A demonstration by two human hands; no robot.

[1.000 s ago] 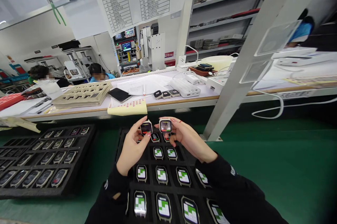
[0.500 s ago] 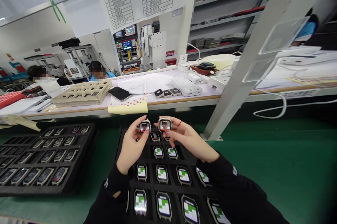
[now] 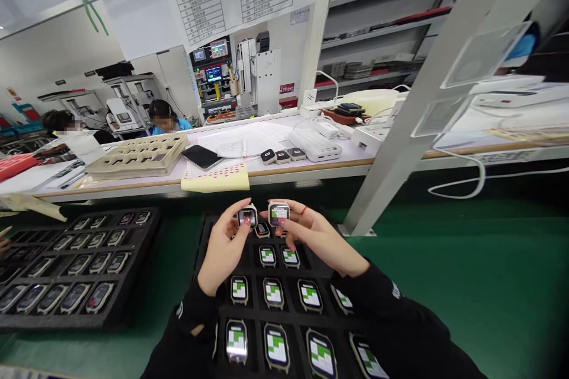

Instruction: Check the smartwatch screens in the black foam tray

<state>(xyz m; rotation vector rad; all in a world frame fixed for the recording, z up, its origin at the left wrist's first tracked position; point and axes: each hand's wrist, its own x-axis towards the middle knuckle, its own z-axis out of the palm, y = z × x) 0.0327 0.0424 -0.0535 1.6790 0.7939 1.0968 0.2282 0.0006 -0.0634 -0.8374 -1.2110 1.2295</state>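
Observation:
My left hand is closed on a smartwatch without a strap, its thumb lying on the lit screen. A second smartwatch is gripped in my right hand, with the thumb at the lower part of its screen, which shows a pale patch. Both watches are held side by side, a little apart, over the far end of a black foam tray. Several more watches sit in the tray's slots, most with green and white blocks on their screens, such as the near watch. My sleeves cover some slots.
To the left lies another black tray of dark-screened watches; another person's fingers show at its far left. On the shelf beyond are a phone, stacked beige trays, small dark watch-like pieces and a white power bank. A slanted metal post stands right.
The screens of both held watches have changed, and the left one is tilted slightly differently. Another person's fingers have appeared at the left tray. My hands have barely shifted.

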